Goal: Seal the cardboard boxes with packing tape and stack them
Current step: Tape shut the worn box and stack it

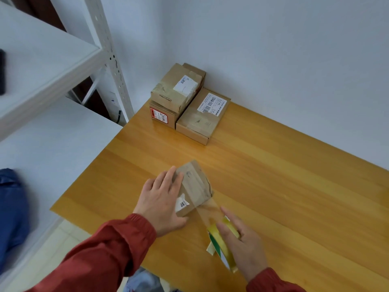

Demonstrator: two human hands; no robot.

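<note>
A small cardboard box [194, 187] with a barcode sticker lies on the wooden table [284, 186] in front of me. My left hand [161, 200] lies flat on its left side, fingers straight, pressing it down. My right hand [245, 243] grips a roll of packing tape [221, 245] with a yellow and green core, just right of the box. A clear strip of tape [209, 209] stretches from the roll up onto the box top.
At the table's far corner against the white wall, one box [179, 87] sits stacked on a red-labelled box [163, 115], with a flat box [202, 115] beside them. White metal shelving [48, 66] stands to the left. Blue fabric [10, 218] shows at the left edge.
</note>
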